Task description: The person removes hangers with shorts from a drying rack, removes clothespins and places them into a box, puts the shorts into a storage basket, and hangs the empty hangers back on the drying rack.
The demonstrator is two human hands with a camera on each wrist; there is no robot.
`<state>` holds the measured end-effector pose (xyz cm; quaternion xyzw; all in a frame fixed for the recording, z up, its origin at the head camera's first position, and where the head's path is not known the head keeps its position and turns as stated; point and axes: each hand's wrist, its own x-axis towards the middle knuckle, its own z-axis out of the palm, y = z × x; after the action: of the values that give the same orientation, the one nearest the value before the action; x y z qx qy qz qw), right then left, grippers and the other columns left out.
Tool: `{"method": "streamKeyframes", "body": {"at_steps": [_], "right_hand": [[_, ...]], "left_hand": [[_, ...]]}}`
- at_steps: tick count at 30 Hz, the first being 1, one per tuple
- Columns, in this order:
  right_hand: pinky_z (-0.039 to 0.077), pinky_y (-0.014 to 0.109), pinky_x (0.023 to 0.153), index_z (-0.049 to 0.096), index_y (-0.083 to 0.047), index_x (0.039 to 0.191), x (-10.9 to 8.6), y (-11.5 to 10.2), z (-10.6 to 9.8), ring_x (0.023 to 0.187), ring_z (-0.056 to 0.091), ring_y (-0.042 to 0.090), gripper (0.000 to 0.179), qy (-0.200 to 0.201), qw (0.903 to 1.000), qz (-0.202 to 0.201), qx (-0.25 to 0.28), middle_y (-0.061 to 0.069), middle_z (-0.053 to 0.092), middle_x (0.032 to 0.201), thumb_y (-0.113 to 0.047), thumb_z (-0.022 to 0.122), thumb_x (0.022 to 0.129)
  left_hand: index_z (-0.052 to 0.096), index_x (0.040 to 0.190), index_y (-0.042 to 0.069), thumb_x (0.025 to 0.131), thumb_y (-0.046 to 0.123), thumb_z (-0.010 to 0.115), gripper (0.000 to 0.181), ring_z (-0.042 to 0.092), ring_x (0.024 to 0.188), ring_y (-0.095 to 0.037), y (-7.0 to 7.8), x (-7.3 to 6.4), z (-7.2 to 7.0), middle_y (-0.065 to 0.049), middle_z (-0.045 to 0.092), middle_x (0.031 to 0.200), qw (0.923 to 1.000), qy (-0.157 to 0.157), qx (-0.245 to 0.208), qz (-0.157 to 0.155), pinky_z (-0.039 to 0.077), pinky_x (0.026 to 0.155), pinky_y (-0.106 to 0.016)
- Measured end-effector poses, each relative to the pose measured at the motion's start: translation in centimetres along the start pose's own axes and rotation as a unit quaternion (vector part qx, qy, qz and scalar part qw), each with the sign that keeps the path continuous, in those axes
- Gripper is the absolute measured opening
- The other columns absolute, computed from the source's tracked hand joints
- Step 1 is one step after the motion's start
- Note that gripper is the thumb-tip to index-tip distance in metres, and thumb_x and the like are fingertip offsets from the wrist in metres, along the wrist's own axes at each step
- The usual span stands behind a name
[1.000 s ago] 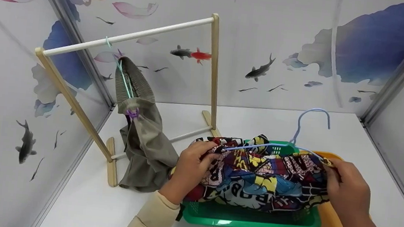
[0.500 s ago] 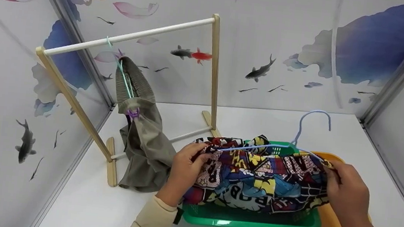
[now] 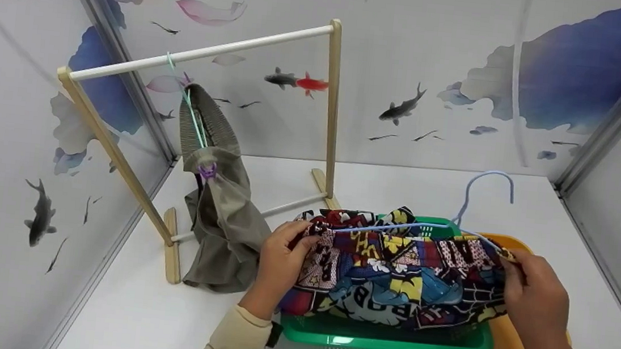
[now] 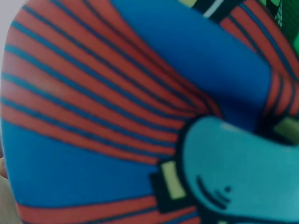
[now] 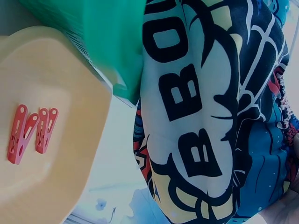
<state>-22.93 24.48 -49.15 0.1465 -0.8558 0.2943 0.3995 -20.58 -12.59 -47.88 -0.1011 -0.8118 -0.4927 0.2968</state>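
Brightly coloured comic-print pants [image 3: 385,287] with a gathered waist edge are held over a green basket [image 3: 385,344]. A light blue clothes hanger [image 3: 391,228] lies along that edge, its hook [image 3: 493,174] pointing up. My left hand [image 3: 281,268] pinches the left end of the waist, where the hanger's tip is hidden. My right hand [image 3: 537,304] pinches the right end together with the hanger's arm. Printed cloth [image 4: 93,93] fills most of the left wrist view. In the right wrist view the cloth [image 5: 191,102] hangs beside the basket, with part of my hand at the lower right.
A wooden rack with a white rail [image 3: 243,47] stands at the left. Olive pants [image 3: 226,223] hang from it on a mint hanger [image 3: 194,112], with purple clips [image 3: 207,171]. A yellow basin [image 3: 517,337], partly behind the basket, contains pink clothespins [image 5: 21,135]. Printed walls surround the table.
My left hand has slid left with its end of the waist, which is now stretched a little wider. The hanger's hook has shifted slightly right. My right hand has barely moved.
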Motion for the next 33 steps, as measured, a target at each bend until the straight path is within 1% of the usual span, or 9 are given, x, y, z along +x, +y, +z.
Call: {"method": "streamKeyframes", "body": {"at_steps": [6, 12, 15, 19, 22, 26, 29, 32, 33], "right_hand": [[0.027, 0.0, 0.08, 0.063, 0.011, 0.097, -0.1, 0.0, -0.1, 0.075, 0.056, 0.029, 0.02, -0.003, 0.9999, 0.015, -0.005, 0.023, 0.06, 0.083, 0.014, 0.071, 0.078], [0.026, 0.0, 0.08, 0.063, 0.011, 0.096, -0.2, -0.1, -0.2, 0.075, 0.057, 0.031, 0.018, -0.007, 0.9996, 0.024, -0.008, 0.024, 0.061, 0.083, 0.014, 0.069, 0.08], [0.026, -0.001, 0.08, 0.062, 0.012, 0.096, -0.2, -0.2, -0.3, 0.075, 0.056, 0.03, 0.017, -0.013, 0.9994, 0.029, -0.013, 0.024, 0.061, 0.083, 0.014, 0.068, 0.08], [0.025, -0.002, 0.08, 0.062, 0.013, 0.095, -0.2, -0.3, -0.5, 0.074, 0.054, 0.029, 0.016, -0.021, 0.9991, 0.034, -0.015, 0.025, 0.061, 0.083, 0.015, 0.068, 0.08], [0.026, -0.002, 0.08, 0.062, 0.013, 0.095, -0.2, -0.4, -0.6, 0.074, 0.054, 0.028, 0.016, -0.022, 0.9991, 0.033, -0.013, 0.024, 0.061, 0.083, 0.015, 0.068, 0.08], [0.027, -0.002, 0.08, 0.062, 0.012, 0.094, -0.1, -0.4, -0.5, 0.073, 0.051, 0.025, 0.015, -0.02, 0.9991, 0.036, -0.011, 0.024, 0.061, 0.082, 0.015, 0.068, 0.08], [0.026, -0.002, 0.08, 0.062, 0.012, 0.093, -0.2, -0.4, -0.5, 0.073, 0.052, 0.026, 0.014, -0.017, 0.9991, 0.039, -0.01, 0.023, 0.061, 0.081, 0.014, 0.068, 0.08], [0.027, 0.0, 0.079, 0.063, 0.012, 0.093, -0.3, -0.3, -0.5, 0.074, 0.052, 0.022, 0.013, -0.014, 0.9989, 0.043, -0.011, 0.023, 0.061, 0.081, 0.013, 0.068, 0.081], [0.027, 0.0, 0.078, 0.063, 0.012, 0.093, -0.3, -0.3, -0.6, 0.075, 0.052, 0.014, 0.014, -0.012, 0.9988, 0.046, -0.009, 0.023, 0.061, 0.081, 0.013, 0.068, 0.081]], "left_hand": [[0.072, 0.103, 0.001, 0.086, 0.015, 0.071, 0.022, 0.066, 0.093, -0.022, -0.3, -0.2, 0.1, -0.008, 0.071, 0.098, 0.9994, 0.012, -0.012, -0.028, 0.053, 0.082, -0.034], [0.072, 0.105, -0.002, 0.088, 0.016, 0.07, 0.025, 0.065, 0.102, -0.026, -0.6, -0.5, 0.2, -0.013, 0.07, 0.104, 0.9978, 0.011, -0.011, -0.064, 0.052, 0.09, -0.038], [0.072, 0.105, -0.002, 0.088, 0.014, 0.07, 0.024, 0.068, 0.086, -0.024, -0.7, -0.7, 0.2, -0.013, 0.07, 0.103, 0.9966, 0.015, -0.016, -0.079, 0.054, 0.082, -0.035], [0.071, 0.105, -0.003, 0.088, 0.012, 0.07, 0.024, 0.062, 0.06, -0.016, -1.0, -1.0, 0.2, -0.013, 0.071, 0.099, 0.9933, 0.023, -0.032, -0.109, 0.055, 0.065, -0.028], [0.071, 0.106, -0.004, 0.088, 0.011, 0.07, 0.024, 0.061, 0.056, -0.016, -1.1, -1.1, 0.2, -0.015, 0.07, 0.097, 0.9892, 0.027, -0.054, -0.134, 0.054, 0.059, -0.027], [0.071, 0.105, -0.004, 0.088, 0.009, 0.07, 0.022, 0.062, 0.059, -0.019, -1.0, -1.2, 0.1, -0.015, 0.07, 0.092, 0.9847, 0.039, -0.081, -0.15, 0.054, 0.054, -0.028], [0.071, 0.104, -0.003, 0.087, 0.009, 0.07, 0.021, 0.063, 0.064, -0.018, -0.9, -1.3, 0.1, -0.014, 0.07, 0.091, 0.9852, 0.044, -0.076, -0.148, 0.054, 0.056, -0.027], [0.071, 0.106, -0.003, 0.088, 0.01, 0.07, 0.022, 0.062, 0.066, -0.018, -0.8, -1.4, 0.0, -0.014, 0.069, 0.092, 0.9821, 0.032, -0.085, -0.165, 0.055, 0.056, -0.028], [0.071, 0.106, -0.003, 0.089, 0.011, 0.069, 0.022, 0.062, 0.066, -0.018, -0.8, -1.5, 0.0, -0.014, 0.068, 0.093, 0.9802, 0.026, -0.095, -0.172, 0.055, 0.055, -0.029]]}}
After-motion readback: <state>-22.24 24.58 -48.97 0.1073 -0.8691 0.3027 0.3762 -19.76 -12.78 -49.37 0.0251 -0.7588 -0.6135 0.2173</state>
